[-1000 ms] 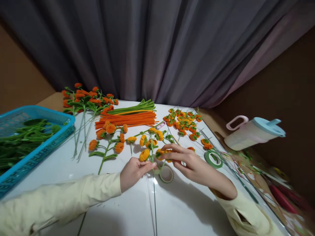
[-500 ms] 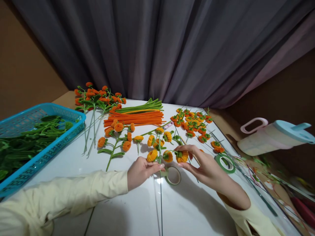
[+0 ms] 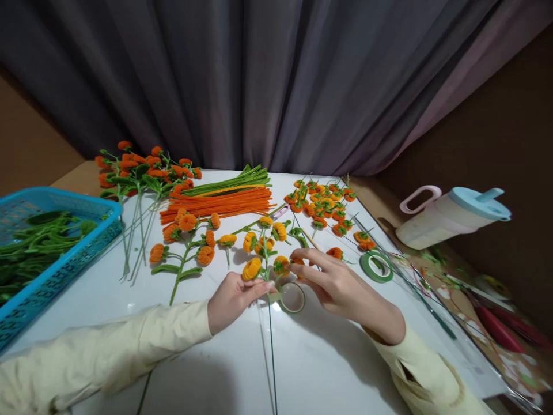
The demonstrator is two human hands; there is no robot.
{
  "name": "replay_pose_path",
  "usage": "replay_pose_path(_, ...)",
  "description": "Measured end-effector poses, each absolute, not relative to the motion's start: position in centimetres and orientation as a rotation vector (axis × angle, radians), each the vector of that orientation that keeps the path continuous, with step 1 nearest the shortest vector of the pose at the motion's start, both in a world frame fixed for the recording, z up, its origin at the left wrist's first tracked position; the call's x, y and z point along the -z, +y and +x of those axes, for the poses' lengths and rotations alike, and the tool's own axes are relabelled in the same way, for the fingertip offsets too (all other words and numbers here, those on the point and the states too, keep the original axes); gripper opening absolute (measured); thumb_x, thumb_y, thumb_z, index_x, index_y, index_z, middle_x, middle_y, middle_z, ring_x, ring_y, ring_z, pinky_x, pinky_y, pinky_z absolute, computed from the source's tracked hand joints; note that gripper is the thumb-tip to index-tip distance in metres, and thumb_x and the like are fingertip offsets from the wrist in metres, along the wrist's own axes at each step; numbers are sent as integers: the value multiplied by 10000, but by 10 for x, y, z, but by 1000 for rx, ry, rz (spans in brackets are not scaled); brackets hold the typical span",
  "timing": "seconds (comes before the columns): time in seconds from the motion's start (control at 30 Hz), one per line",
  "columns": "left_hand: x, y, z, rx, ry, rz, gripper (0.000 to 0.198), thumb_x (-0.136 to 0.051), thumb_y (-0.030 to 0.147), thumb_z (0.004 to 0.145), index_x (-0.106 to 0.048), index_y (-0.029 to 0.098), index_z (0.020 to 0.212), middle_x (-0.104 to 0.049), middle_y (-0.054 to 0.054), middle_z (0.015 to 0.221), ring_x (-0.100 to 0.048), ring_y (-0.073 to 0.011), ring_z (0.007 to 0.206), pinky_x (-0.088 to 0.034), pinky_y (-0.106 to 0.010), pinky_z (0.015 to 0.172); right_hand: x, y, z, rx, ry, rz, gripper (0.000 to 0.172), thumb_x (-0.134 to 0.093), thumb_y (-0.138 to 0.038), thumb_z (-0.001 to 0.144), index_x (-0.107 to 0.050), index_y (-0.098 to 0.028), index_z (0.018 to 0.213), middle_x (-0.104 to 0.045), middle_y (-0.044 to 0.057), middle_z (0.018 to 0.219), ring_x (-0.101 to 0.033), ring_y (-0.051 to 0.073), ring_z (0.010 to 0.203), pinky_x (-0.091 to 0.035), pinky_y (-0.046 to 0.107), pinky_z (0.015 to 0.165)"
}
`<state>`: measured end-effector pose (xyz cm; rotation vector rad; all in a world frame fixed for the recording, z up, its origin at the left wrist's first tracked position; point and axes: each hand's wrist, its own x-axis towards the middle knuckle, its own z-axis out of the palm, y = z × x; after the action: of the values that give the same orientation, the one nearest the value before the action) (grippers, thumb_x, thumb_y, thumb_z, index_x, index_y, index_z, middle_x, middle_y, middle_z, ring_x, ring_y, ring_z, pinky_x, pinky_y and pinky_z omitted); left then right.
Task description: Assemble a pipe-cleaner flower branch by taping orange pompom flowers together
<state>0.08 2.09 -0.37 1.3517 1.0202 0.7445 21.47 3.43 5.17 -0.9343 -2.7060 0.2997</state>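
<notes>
1. On my feed, the chenille flower spray stood near the middle of the white table, its ribbed yellow and orange-yellow heads clustered around a thin green stem. Small green calyxes showed behind several of the heads.
2. I saw the left hand nearly closed, thumb and forefinger pinching the spray low on its stem, just below the lowest yellow head.
3. The right hand was half open, its fingers curved over an orange-yellow flower head that it held beside the spray. Those fingers hid much of that head, and I could not see the thumb.
4. I had the left forearm lying low across the left side, almost level, its cream sleeve ending at the wrist. The right forearm slanted up and inward from the lower right, palm down, knuckles uppermost.
5. Just below the spray, a tape roll sat between the two hands. An orange-flowered stem with green leaves lay to the left, and loose flower heads were gathered farther back on the right.
</notes>
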Motion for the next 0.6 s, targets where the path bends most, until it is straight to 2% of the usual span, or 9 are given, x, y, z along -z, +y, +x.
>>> replay_pose_path(0.13, 4, 21, 1, -741, 1011, 1380, 401, -531, 427, 779, -568, 132, 511, -364, 39, 489, -322, -95, 521, -310, -225, 503, -49, 33, 212, -290, -2733, -855, 443, -373, 4, 760, -469, -177, 1153, -519, 126, 1160, -507, 224, 1047, -462, 362, 830)
replay_pose_path(0.43, 4, 20, 2, -724, 973, 1387, 404, -534, 418, 770, -431, 154, 483, -295, 51, 519, -267, -84, 523, -280, -220, 497, -47, 34, 206, -467, -2699, -759, 493, -391, 38, 720, -457, -147, 1173, -558, 118, 1131, -496, 230, 1048, -438, 393, 870)
replay_pose_path(0.6, 0, 20, 2, -697, 967, 1388, 379, -557, 435, 747, -549, 137, 513, -368, 45, 484, -300, -84, 503, -319, -218, 496, -46, 33, 203, -487, -2661, -753, 454, -410, 16, 761, -441, -155, 1181, -568, 126, 1104, -498, 234, 1052, -441, 399, 865)
